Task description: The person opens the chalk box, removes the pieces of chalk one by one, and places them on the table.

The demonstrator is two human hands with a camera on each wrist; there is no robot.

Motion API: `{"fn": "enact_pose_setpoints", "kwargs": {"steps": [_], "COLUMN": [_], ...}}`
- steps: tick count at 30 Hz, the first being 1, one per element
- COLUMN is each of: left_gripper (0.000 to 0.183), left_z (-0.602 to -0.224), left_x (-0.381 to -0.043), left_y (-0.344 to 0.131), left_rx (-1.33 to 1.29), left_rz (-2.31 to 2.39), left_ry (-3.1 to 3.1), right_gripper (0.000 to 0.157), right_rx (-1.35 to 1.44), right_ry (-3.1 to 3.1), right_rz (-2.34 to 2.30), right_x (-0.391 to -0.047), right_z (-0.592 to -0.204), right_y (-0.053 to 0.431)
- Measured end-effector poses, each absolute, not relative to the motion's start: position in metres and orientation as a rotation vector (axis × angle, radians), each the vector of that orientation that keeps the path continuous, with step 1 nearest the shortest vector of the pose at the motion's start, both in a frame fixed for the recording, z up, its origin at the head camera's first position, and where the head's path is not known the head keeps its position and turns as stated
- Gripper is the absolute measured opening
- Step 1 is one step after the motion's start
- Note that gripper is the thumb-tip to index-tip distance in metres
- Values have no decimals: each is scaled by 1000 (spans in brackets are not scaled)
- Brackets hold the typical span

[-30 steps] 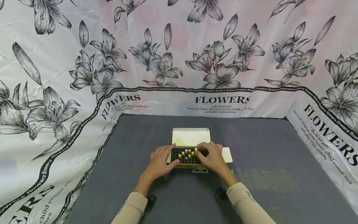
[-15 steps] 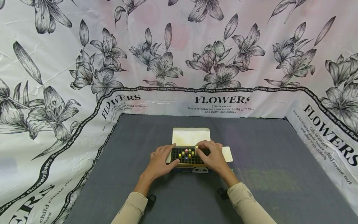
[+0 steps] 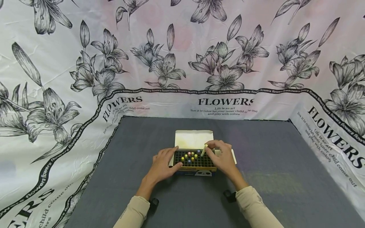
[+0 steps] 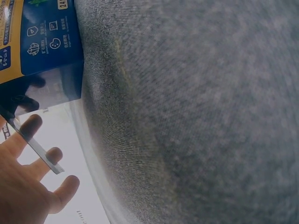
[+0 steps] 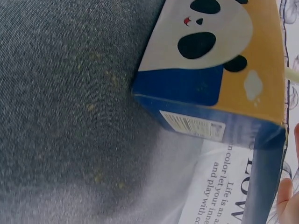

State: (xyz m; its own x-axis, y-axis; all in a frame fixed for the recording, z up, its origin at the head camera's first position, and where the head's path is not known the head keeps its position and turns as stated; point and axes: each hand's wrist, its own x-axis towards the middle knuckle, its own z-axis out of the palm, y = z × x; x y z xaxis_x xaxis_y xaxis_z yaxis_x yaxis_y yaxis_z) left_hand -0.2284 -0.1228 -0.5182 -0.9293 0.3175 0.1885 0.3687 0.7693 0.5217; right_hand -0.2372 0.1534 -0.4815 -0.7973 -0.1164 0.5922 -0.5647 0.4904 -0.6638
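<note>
A blue and yellow box (image 3: pixel 196 169) with a panda printed on its front stands on the table, its lid raised at the back. Inside it is a black tray of holes (image 3: pixel 206 162), where several yellow, pink and blue chalk sticks stand. My right hand (image 3: pixel 223 156) pinches a pale yellow chalk stick (image 3: pixel 204 150) between thumb and fingers, tilted over the tray. In the right wrist view that chalk stick (image 5: pixel 292 74) shows at the right edge. My left hand (image 3: pixel 163 164) rests on the box's left end, fingers extended; in the left wrist view they spread beside a side flap (image 4: pixel 39 150).
The raised lid (image 3: pixel 194 139) and an opened right side flap (image 3: pixel 234 156) stick out from the box. A grey cloth (image 3: pixel 142 133) covers the table. White flower-printed sheets (image 3: pixel 171 104) bound it at the back and sides.
My right hand has lifted the yellow chalk stick up out of the tray and shifted slightly right. A blue stick behind it shows now. The left hand has stayed in place.
</note>
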Motion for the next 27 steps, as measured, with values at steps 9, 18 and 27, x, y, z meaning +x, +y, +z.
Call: {"fn": "enact_pose_setpoints", "kwargs": {"steps": [9,18,27], "left_gripper": [73,72,72], "left_z": [-520,-519,-518], "left_x": [-228,-229,-229], "left_y": [-122,-123,-124], "left_rx": [-565,-572,-572], "left_rz": [-889,-906,-889], "left_ry": [-2871,-2877,-2877], "right_gripper": [13,21,15], "right_rx": [552,482,436], "right_ry": [-2108,-2021,-2011], "right_rz": [1309,1276,1260], "right_x": [-233,-231,-223], "right_z": [-478,-476,-474], "right_y": [166,183,205]}}
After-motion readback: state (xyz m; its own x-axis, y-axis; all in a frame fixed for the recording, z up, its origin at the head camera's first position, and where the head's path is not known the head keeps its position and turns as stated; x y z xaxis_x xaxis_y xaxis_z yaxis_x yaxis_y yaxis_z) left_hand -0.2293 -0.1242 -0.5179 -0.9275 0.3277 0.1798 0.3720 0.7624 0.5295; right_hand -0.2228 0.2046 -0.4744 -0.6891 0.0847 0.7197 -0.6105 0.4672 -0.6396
